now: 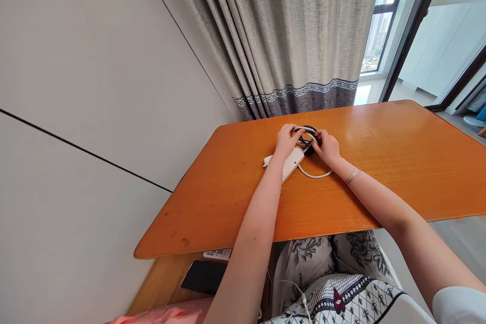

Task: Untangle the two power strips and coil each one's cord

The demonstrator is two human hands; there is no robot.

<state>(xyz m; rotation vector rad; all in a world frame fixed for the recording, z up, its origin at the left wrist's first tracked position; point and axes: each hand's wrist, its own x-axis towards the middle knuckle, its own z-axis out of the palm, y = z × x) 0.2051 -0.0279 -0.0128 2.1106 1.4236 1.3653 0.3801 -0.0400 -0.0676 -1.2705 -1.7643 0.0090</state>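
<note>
A bundle of coiled black and white cables (305,137) lies on the far middle part of the table. My left hand (287,140) grips the bundle's left side, thumb and fingers pressed round the cables. On the opposite side, my right hand (327,149) pinches the coil with bent fingers. Below the coil, partly covered by my left forearm, is a white power strip (293,160) resting at a slant. One white cable loop (315,176) curves out onto the table under my right wrist. The exact hold of some fingertips is hidden by the cables.
The orange-brown wooden table (212,182) has rounded corners. A grey curtain (304,35) hangs behind it, and a pale wall panel (94,86) stands on the left. Beneath the front edge, a dark phone (204,277) lies on a lower wooden surface near pink fabric (167,314).
</note>
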